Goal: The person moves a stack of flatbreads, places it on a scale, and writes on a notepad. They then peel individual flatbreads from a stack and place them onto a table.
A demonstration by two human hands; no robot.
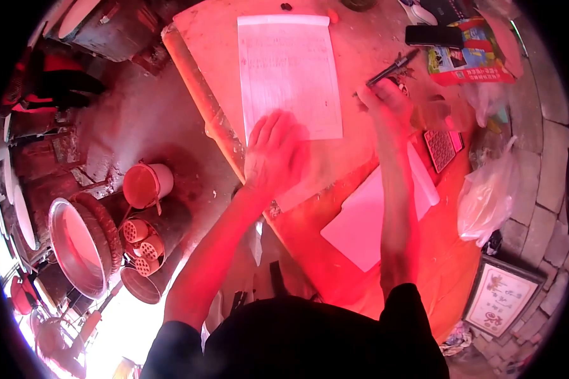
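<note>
My left hand (275,150) lies with its fingers flat over the lower left edge of a writing pad (291,82). Faint lines of writing show on the pad's upper part. To the right of the pad, my right hand (389,104) is closed around a dark pen (393,68), which points up and to the right, apart from the paper. Beneath my right forearm is another stack of white paper (360,221), partly hidden by the arm. A calculator (442,148) rests just right of that forearm.
A phone (433,36) lies on a colourful packet (468,60) at the upper right. Down the right side are a plastic bag (487,196) and a framed picture (501,298). Left of the table (202,88) stand a bucket (163,180), a metal basin (101,278) and several perforated briquettes (148,247).
</note>
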